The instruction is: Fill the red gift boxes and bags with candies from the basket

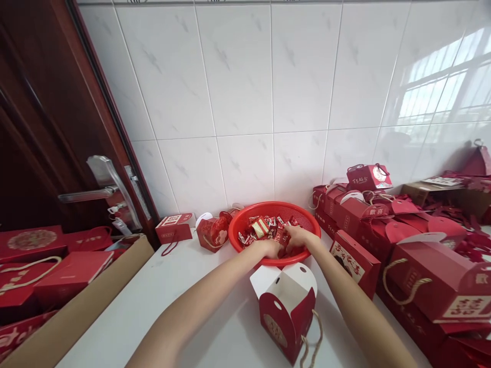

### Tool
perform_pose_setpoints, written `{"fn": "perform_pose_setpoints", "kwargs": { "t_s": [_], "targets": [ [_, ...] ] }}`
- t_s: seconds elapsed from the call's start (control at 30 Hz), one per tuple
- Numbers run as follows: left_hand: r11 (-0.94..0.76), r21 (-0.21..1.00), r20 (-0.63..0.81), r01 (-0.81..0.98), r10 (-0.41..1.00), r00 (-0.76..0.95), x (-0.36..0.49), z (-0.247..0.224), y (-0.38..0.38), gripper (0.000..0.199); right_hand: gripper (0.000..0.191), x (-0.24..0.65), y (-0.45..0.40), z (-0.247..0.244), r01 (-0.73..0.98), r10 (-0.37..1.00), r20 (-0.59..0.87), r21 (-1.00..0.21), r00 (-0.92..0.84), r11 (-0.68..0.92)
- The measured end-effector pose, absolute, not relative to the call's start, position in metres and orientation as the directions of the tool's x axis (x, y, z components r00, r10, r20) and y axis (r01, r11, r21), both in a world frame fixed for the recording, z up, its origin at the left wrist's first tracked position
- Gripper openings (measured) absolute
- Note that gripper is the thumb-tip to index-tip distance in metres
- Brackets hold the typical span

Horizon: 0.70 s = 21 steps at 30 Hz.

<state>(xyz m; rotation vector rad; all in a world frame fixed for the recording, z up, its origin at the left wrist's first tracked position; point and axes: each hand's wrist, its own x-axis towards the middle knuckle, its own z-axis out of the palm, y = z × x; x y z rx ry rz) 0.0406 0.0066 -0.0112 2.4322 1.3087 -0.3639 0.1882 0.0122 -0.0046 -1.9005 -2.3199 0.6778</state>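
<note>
Both of my hands reach into a red plastic basket (238,232) that holds many small red-wrapped candies and one gold-and-white packet (260,228). My left hand (271,248) is at the basket's near side, its fingers down among the candies and hard to make out. At the basket's right side, my right hand (297,237) touches the red wrappers with its fingertips; what it grips, if anything, is hidden. Below the basket, between my forearms, an open red gift box (286,317) stands upright with its white flaps spread and a rope handle hanging at its right.
Red gift boxes (437,266) are piled along the right. Small red boxes (174,228) stand left of the basket by the tiled wall (245,92). A cardboard carton (95,291) of red boxes lies at the left, below a door handle (90,194).
</note>
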Motion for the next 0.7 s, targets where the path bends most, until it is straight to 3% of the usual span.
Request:
{"fn": "perform_pose_setpoints", "kwargs": {
  "t_s": [0.23, 0.47, 0.7],
  "targets": [
    [-0.482, 0.17, -0.435, 0.86, 0.746, 0.504, 0.045, -0.017, 0.002, 0.028, 0.046, 0.188, 0.006, -0.005, 0.917, 0.939, -0.241, -0.372, -0.247, 0.145],
    [-0.498, 0.136, -0.391, 0.856, 0.767, 0.509, 0.049, -0.018, -0.013, 0.016, 0.042, 0.183, -0.008, -0.008, 0.94, 0.957, -0.152, -0.276, -0.248, 0.2],
    [-0.473, 0.073, -0.351, 0.878, 0.812, 0.467, 0.049, -0.01, -0.028, 0.027, 0.046, 0.181, -0.02, -0.011, 0.957, 0.964, -0.12, -0.203, -0.236, 0.209]
  ]
}}
